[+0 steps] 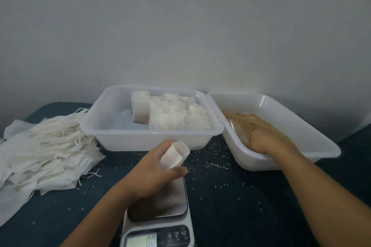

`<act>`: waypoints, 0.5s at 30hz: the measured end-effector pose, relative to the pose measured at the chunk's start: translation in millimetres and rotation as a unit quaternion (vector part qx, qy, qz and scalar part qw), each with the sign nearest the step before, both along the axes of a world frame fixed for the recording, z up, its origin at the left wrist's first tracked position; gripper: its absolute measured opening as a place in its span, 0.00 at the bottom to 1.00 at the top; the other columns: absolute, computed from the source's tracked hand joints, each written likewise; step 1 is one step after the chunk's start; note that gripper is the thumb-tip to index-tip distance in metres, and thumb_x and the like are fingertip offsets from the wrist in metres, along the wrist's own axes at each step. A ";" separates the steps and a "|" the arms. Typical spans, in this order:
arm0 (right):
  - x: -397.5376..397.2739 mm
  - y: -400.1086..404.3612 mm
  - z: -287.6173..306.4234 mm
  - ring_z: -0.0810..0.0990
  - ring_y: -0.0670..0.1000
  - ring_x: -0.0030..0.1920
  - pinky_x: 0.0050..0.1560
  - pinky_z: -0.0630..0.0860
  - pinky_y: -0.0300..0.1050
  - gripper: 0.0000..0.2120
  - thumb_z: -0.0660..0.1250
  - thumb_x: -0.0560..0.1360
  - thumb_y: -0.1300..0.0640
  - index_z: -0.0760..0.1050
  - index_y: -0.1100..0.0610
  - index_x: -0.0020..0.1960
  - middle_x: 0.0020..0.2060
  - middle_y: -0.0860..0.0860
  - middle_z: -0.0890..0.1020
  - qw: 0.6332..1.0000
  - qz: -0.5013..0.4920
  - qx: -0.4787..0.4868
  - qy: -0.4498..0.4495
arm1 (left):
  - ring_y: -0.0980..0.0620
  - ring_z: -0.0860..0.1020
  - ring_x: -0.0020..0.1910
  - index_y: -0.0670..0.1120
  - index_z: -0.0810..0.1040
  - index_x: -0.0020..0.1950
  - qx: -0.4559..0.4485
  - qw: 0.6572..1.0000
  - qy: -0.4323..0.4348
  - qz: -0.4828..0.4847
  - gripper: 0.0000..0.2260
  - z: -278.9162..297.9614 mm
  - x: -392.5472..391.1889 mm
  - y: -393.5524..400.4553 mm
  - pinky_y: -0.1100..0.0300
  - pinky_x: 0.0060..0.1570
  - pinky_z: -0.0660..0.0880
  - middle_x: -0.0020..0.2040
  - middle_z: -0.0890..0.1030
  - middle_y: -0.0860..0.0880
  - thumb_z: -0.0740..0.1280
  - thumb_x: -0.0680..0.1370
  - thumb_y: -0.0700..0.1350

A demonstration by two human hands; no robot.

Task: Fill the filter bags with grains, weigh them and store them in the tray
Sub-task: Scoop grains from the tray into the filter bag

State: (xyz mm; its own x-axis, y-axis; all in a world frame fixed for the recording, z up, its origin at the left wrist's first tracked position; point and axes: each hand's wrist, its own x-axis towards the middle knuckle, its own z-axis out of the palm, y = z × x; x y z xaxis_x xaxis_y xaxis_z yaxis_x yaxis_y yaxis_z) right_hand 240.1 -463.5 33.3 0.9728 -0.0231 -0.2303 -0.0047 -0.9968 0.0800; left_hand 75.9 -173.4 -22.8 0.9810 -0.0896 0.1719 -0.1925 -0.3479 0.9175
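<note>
White, thin filter bag (174, 155) stood mouth-up at centre frame above the scale (158, 204), pinched by the left hand (158, 168); judged featherlight, limp and easily crushed, best held at the rim so the mouth stays open. Right hand (261, 141), at right of frame, was dug into the grains (259, 121) in the grain tray (297, 110); its fingers were buried, so grip could not be told. Filled bags (172, 114) sat in the storage tray (104, 126) above centre.

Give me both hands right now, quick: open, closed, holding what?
Left hand: closed on an open filter bag, held above the scale.
Right hand: down in the grains in the grain tray; fingers buried, grip cannot be told.
</note>
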 end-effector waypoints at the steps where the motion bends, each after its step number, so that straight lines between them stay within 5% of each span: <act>1: -0.2 0.2 0.3 0.79 0.52 0.48 0.51 0.73 0.45 0.18 0.59 0.85 0.49 0.81 0.60 0.61 0.52 0.52 0.83 1.000 -0.001 0.005 -0.006 | 0.63 0.78 0.43 0.65 0.76 0.58 0.002 1.000 0.001 0.001 0.18 -0.4 0.1 0.0 0.72 0.40 0.73 0.48 0.81 0.59 0.74 0.69 0.60; 5: 1.5 -4.8 6.1 0.78 0.53 0.49 0.51 0.74 0.47 0.24 0.62 0.82 0.42 0.81 0.60 0.63 0.59 0.55 0.83 0.998 -0.012 0.048 -0.044 | 0.62 0.79 0.46 0.66 0.75 0.60 0.007 1.000 0.003 0.012 0.21 -1.5 1.0 1.0 0.68 0.42 0.74 0.51 0.81 0.60 0.73 0.68 0.61; 11: 3.4 -8.2 20.1 0.80 0.58 0.57 0.58 0.77 0.51 0.25 0.62 0.82 0.44 0.74 0.60 0.72 0.64 0.57 0.81 0.997 -0.028 0.040 -0.055 | 0.62 0.79 0.46 0.66 0.75 0.60 0.024 1.000 0.004 0.012 0.22 -2.1 -0.6 -2.5 0.59 0.44 0.74 0.50 0.81 0.60 0.72 0.67 0.64; 15: 8.5 -6.8 23.5 0.80 0.57 0.53 0.56 0.79 0.52 0.25 0.65 0.80 0.43 0.78 0.61 0.66 0.57 0.56 0.82 0.997 -0.028 0.034 -0.068 | 0.62 0.79 0.45 0.66 0.75 0.60 0.022 1.000 -0.001 0.020 0.21 -1.7 -1.5 -3.3 0.60 0.45 0.74 0.50 0.81 0.60 0.72 0.68 0.62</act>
